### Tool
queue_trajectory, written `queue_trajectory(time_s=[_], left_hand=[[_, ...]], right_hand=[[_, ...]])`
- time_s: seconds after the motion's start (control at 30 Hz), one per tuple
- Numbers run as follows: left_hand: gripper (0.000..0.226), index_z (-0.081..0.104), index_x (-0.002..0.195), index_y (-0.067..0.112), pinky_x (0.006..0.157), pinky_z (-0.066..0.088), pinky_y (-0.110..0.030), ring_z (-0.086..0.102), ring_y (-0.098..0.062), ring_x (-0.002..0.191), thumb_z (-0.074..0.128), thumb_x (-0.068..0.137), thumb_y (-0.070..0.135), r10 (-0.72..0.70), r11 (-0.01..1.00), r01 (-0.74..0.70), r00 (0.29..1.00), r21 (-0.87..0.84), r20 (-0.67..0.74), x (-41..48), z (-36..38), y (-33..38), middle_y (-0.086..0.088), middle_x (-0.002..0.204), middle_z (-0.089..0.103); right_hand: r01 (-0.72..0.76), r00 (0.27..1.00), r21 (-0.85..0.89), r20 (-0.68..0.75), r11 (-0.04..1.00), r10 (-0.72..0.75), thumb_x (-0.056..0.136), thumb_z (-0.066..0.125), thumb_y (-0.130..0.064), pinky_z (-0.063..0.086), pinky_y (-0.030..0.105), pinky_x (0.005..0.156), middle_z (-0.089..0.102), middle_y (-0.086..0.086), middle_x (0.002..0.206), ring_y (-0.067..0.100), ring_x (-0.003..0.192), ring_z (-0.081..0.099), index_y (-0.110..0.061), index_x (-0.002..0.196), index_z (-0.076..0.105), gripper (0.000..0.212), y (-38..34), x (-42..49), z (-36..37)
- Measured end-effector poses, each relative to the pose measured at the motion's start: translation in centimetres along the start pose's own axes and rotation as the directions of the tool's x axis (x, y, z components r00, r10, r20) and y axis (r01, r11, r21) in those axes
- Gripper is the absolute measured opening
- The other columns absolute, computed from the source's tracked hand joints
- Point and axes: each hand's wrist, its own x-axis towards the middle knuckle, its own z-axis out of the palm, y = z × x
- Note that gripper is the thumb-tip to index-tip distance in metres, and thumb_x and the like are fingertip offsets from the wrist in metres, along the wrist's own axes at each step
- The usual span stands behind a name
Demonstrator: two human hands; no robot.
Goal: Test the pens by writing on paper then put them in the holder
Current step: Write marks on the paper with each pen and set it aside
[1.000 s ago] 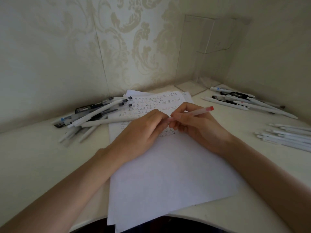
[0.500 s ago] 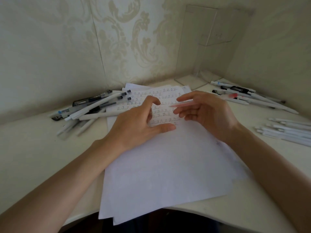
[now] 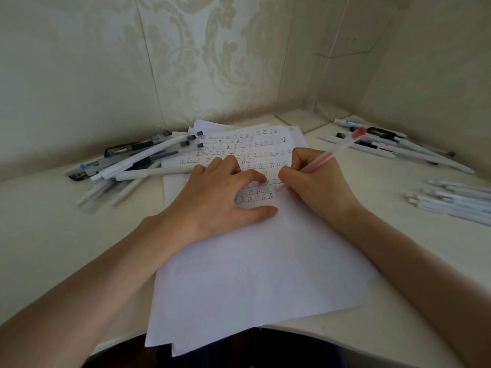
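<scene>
Change noted: half a second ago the right hand (image 3: 316, 187) lay open with the red gel pen (image 3: 326, 156) loose across its fingers. It now pinches the barrel between thumb and forefingers in a writing grip. The tip meets the paper (image 3: 252, 274) at the end of the second-lowest row of marks, and the red end points to 1 o'clock. The left hand (image 3: 220, 197) has dropped flat, fingers spread, pressing the sheet down.

Judgement: the test stroke is imminent and stowing is still pending.

Materials:
- The pen is a slim, translucent pink barrel.
- The sheets are thin, white and loosely stacked, with fanned corners.
- White-barrelled pens lie heaped at 10 o'clock (image 3: 138, 160).
- A clear box-like form (image 3: 295, 118) stands at 1 o'clock. It may be the holder, but I cannot tell.
</scene>
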Motion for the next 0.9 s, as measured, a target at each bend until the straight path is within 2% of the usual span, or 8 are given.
queue_trajectory(time_s=[0.2, 0.47, 0.6, 0.77, 0.9], left_hand=[[0.077, 0.045, 0.121, 0.048, 0.077, 0.018, -0.026, 0.027, -0.005, 0.089, 0.024, 0.057, 0.085, 0.01, 1.0, -0.01, 1.0, -0.003, -0.004, -0.02, -0.02, 0.02, 0.02, 0.083, 0.025], [0.075, 0.046, 0.122, 0.046, 0.078, 0.021, -0.027, 0.027, -0.006, 0.088, 0.027, 0.061, 0.085, 0.0, 1.0, 0.0, 1.0, -0.002, 0.011, -0.06, -0.2, 0.2, 0.013, 0.086, 0.027], [0.071, 0.046, 0.123, 0.045, 0.079, 0.021, -0.027, 0.028, -0.007, 0.088, 0.036, 0.065, 0.085, -0.001, 1.0, 0.001, 1.0, -0.004, 0.019, -0.08, -0.35, 0.39, 0.014, 0.086, 0.028], [0.069, 0.046, 0.125, 0.044, 0.079, 0.021, -0.026, 0.027, -0.006, 0.088, 0.035, 0.066, 0.077, -0.007, 1.0, 0.007, 1.0, -0.011, 0.02, -0.16, -0.33, 0.41, 0.01, 0.091, 0.03], [0.067, 0.044, 0.129, 0.032, 0.076, 0.022, -0.025, 0.03, -0.007, 0.089, 0.039, 0.075, 0.072, 0.037, 0.999, -0.037, 0.999, -0.04, -0.025, -0.3, -0.29, 0.46, 0.009, 0.093, 0.034]], right_hand=[[0.016, 1.0, -0.069, 0.021, 0.997, -0.014, 0.075, 0.056, -0.001, 0.023, 0.018, 0.041, 0.034, 0.008, 0.055, 0.008, 0.047, 0.029, -0.006, 0.062, 0.041, 0.021, -0.18, -0.13, 0.14], [0.021, 1.0, -0.079, 0.011, 0.997, -0.021, 0.075, 0.055, -0.002, 0.022, 0.02, 0.043, 0.033, 0.008, 0.057, 0.011, 0.051, 0.029, -0.006, 0.062, 0.04, 0.02, -0.06, -0.14, -0.07], [0.016, 0.999, -0.082, 0.036, 0.996, -0.013, 0.075, 0.055, -0.002, 0.023, 0.017, 0.041, 0.03, 0.001, 0.053, 0.006, 0.045, 0.028, -0.013, 0.057, 0.033, 0.03, -0.14, -0.17, -0.03], [0.027, 0.999, -0.091, 0.029, 0.995, -0.024, 0.075, 0.054, -0.003, 0.024, 0.02, 0.044, 0.033, 0.005, 0.056, 0.009, 0.05, 0.03, -0.01, 0.06, 0.037, 0.024, -0.14, -0.2, -0.02], [0.051, 0.998, -0.096, 0.034, 0.994, -0.048, 0.076, 0.053, -0.002, 0.022, 0.019, 0.043, 0.03, -0.001, 0.054, 0.008, 0.051, 0.028, -0.01, 0.06, 0.035, 0.026, -0.19, -0.41, -0.02]])
